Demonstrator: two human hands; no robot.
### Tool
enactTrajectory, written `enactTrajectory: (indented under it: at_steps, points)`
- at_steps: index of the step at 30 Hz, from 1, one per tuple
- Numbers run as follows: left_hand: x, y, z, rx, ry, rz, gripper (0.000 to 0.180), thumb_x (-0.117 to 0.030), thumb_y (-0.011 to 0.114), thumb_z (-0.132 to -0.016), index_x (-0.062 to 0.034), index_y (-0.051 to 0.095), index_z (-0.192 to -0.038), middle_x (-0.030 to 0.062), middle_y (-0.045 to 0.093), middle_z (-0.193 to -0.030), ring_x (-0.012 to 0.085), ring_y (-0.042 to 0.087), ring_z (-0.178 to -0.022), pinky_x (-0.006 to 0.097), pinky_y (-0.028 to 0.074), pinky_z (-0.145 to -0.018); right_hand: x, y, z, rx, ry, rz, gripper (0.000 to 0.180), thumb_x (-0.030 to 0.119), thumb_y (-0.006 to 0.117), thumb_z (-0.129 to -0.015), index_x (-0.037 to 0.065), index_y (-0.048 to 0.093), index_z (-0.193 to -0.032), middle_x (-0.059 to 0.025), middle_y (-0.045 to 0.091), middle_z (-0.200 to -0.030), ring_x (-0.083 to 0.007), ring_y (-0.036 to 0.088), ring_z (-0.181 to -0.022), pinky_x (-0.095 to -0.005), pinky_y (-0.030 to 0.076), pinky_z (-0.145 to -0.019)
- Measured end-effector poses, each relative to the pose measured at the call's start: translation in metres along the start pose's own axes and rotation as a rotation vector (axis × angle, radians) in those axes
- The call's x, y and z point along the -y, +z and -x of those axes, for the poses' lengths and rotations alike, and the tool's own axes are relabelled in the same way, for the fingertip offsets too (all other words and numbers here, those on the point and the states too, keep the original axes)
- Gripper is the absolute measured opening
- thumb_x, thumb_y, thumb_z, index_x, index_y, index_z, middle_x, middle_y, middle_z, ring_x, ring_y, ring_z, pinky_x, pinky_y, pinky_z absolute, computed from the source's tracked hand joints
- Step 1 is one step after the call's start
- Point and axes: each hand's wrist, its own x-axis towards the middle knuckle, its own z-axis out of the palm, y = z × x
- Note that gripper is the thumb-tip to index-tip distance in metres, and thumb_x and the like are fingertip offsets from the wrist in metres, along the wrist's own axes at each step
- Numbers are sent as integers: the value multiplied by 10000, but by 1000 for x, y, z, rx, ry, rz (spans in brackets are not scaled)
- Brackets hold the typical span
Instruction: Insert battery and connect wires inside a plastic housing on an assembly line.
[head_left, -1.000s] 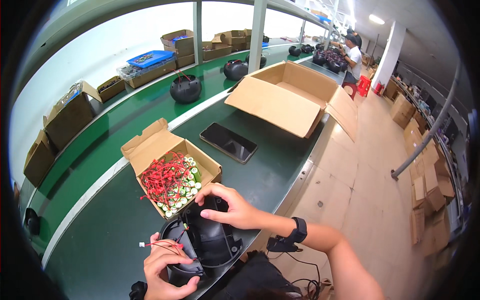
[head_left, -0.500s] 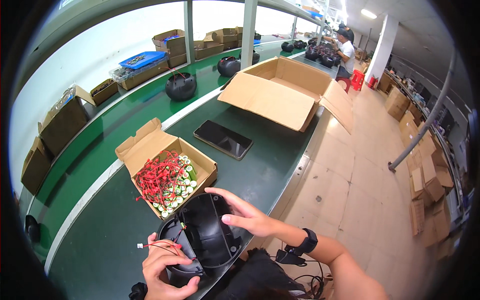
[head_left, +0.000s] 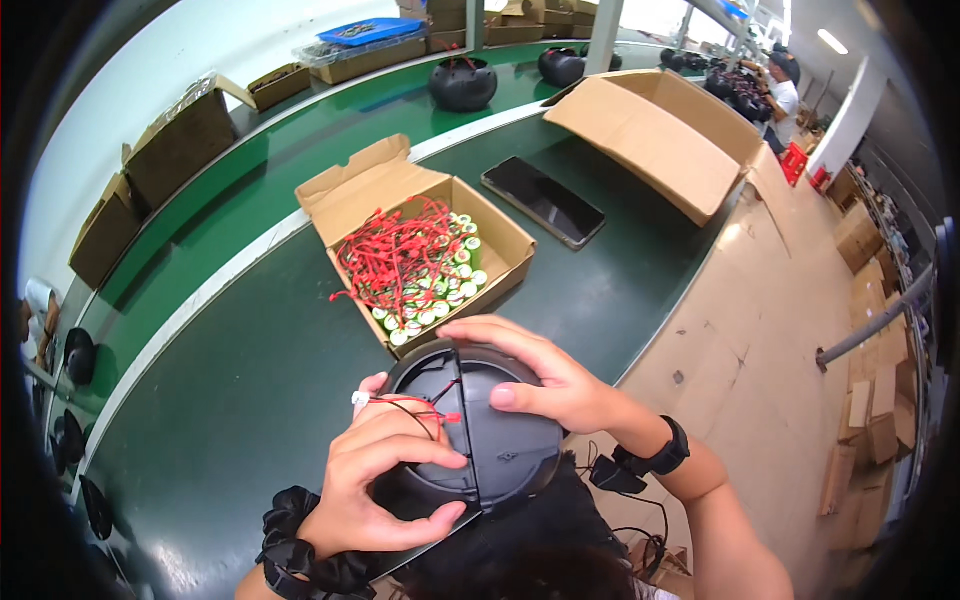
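A round black plastic housing [head_left: 515, 445] is between my hands at the table's near edge. A straight seam divides its face, with a smooth panel right of it. My left hand [head_left: 375, 470] grips the left side, fingers curled over the face and thumb low. Red and black wires with a white connector [head_left: 361, 399] come out over its fingers. My right hand [head_left: 560, 385] wraps the upper right side, its thumb pressing on the panel. Just beyond stands an open cardboard box [head_left: 510, 262] of green-wrapped cylindrical batteries [head_left: 455, 285] with tangled red leads [head_left: 395, 255].
A black phone [head_left: 543, 200] lies right of the battery box. Farther right is a large open carton [head_left: 650, 140]. Black round housings [head_left: 463, 84] stand on the green conveyor [head_left: 260, 180], with boxes behind it. A person [head_left: 783, 95] sits far off at the right.
The housing's right half showed an open, ribbed hollow; a smooth panel shows there now. My hands still hold it. The view has shifted, so the boxes and phone appear farther right.
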Motion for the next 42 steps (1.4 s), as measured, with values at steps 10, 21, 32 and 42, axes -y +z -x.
enactTrajectory:
  at_steps: [10,21,32,42]
  points:
    - [0,-6,1,48,-39,59,345,-162,846,-565,-154,713,-883,-20,627,-847,195,607,-951,493,207,-1058,7,-4,-4,48,188,-148,498,102,609,-883,-26,471,-1344,-124,598,-1248,-170,553,-1129,-310,419,-988]
    - [1,-7,-2,77,-12,34,336,-196,852,-524,-141,685,-810,-13,667,-791,205,602,-904,486,184,-1097,5,-5,-8,47,104,-29,457,112,622,-858,-32,522,-1280,-153,629,-1190,-195,600,-1071,-315,448,-951]
    - [2,-10,-4,109,-34,64,310,-194,857,-531,-146,691,-788,-14,669,-780,196,605,-903,471,181,-1101,-7,0,-17,158,50,-389,572,358,561,-906,-59,481,-1289,-179,567,-1251,-236,530,-1181,-353,391,-1018]
    - [2,-9,-5,103,-34,54,342,-229,846,-520,-150,683,-810,-7,666,-799,208,592,-901,497,189,-1091,-10,2,-17,110,-51,-182,588,419,411,-926,-82,511,-1216,-207,622,-1140,-274,615,-1049,-353,455,-933]
